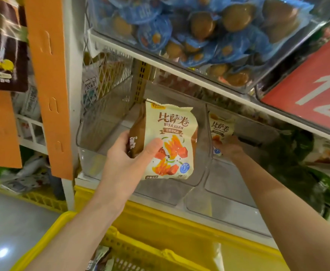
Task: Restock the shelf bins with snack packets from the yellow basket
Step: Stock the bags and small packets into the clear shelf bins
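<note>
Head view: outstretched left hand (129,153), grip around near packet (170,137); right hand (228,147) around far packet (220,128).

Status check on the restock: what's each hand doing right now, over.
Left hand grips cream packet at left bin mouth. Right hand holds second packet inside right bin. Nothing seen blocking either.

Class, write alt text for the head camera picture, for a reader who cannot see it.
A person's left hand holds a cream snack packet at a clear shelf bin, while the right hand holds a matching packet inside the neighbouring bin. A yellow basket sits below.
</note>
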A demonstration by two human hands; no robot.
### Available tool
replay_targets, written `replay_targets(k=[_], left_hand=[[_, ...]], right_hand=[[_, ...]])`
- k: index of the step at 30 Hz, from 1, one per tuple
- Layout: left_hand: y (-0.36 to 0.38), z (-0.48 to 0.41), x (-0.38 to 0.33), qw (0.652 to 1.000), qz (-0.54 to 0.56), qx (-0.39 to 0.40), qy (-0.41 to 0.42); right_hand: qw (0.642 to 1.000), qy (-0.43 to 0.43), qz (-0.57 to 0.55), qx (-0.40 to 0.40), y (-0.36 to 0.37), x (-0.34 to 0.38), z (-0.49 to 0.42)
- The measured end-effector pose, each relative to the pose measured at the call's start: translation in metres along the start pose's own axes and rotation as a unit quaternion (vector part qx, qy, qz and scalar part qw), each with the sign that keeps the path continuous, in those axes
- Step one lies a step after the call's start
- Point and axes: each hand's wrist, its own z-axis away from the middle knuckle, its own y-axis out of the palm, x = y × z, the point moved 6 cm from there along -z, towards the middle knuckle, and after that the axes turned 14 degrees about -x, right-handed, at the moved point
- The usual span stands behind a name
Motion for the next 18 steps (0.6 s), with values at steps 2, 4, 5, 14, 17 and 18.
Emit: replay_targets(k=[2, 4, 5, 14, 17, 18], left_hand=[[0.002, 0.002, 0.000, 1.000, -0.006, 0.003, 0.006], [0.003, 0.005, -0.001, 1.000, -0.013, 0.006, 0.004], [0.004, 0.007, -0.001, 1.000, -0.012, 0.010, 0.000], [0.012, 0.049, -0.003, 0.995, -0.020, 0.099, 0.022], [0.013, 0.067, -0.005, 0.986, -0.061, 0.135, 0.073], [0.015, 0.073, -0.006, 0.982, -0.074, 0.151, 0.092]], right_hand=[[1.000, 0.004, -0.013, -0.003, -0.004, 0.001, 0.005], [0.999, 0.010, -0.044, -0.009, -0.013, 0.005, 0.017], [0.998, 0.006, -0.054, -0.011, -0.019, 0.008, 0.026], [0.959, -0.186, -0.207, -0.050, -0.122, 0.053, 0.167], [0.957, -0.220, -0.181, 0.064, -0.133, 0.054, 0.206], [0.953, -0.236, -0.165, 0.098, -0.135, 0.054, 0.217]])
